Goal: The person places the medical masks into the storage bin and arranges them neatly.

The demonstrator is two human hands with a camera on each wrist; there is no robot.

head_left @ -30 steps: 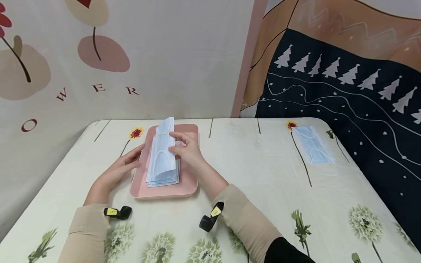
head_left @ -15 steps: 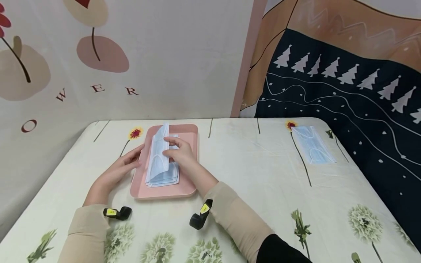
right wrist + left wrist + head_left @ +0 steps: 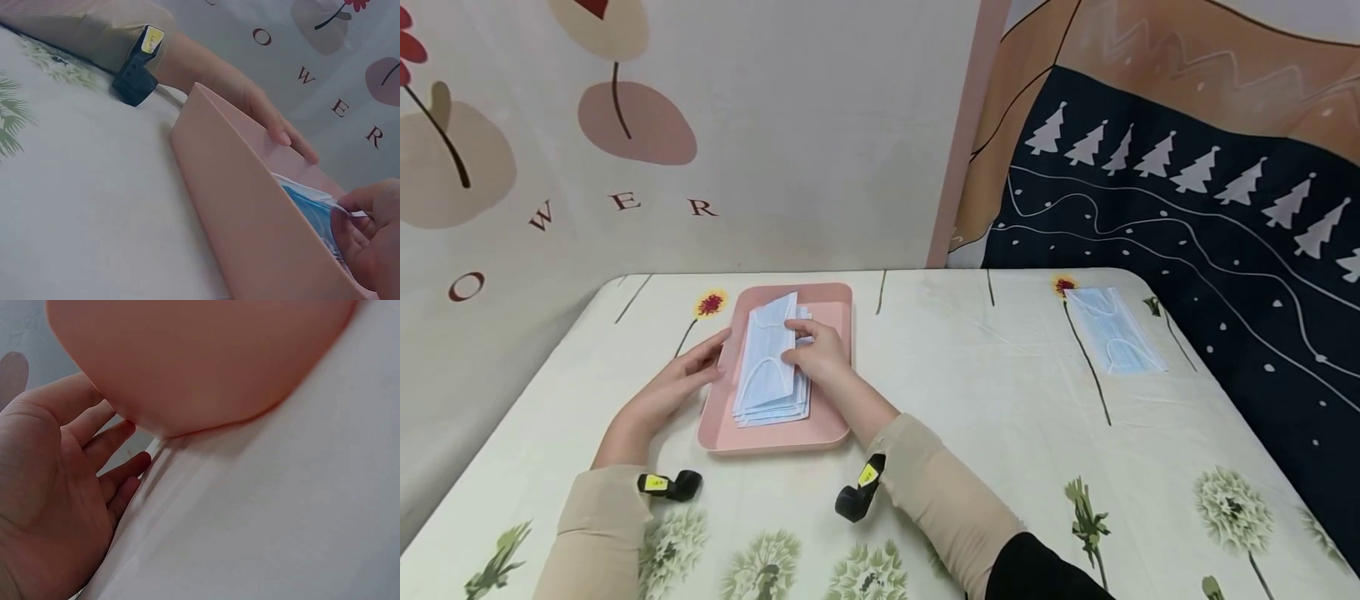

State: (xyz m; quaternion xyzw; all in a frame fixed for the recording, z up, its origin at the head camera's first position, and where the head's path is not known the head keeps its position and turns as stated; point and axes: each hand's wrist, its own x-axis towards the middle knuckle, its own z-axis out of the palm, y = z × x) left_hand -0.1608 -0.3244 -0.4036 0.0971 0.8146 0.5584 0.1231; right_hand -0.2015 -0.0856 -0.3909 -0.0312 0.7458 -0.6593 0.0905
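Note:
A pink tray (image 3: 831,429) holds a small stack of blue face masks (image 3: 778,414). My right hand (image 3: 822,354) pinches the right edge of the top face mask (image 3: 767,354) between thumb and fingers; it lies slightly askew over the stack. In the right wrist view, the right hand (image 3: 375,231) grips the white edge strip inside the tray wall (image 3: 250,206). My left hand (image 3: 670,392) rests against the tray's left side with loosely extended fingers. The left wrist view shows the left hand's (image 3: 56,481) fingertips beside the tray's outer wall (image 3: 200,369).
A single face mask (image 3: 1116,331) lies flat at the table's back right. The flower-printed tablecloth (image 3: 970,375) stretches around the tray. A printed curtain (image 3: 820,142) hangs behind the table, and a dark tree-patterned cloth (image 3: 1210,225) drapes at the right.
My right hand has come down toward the stack, lowering the pinched face mask from a raised, tilted pose to nearly flat over the others. The left hand stays at the tray.

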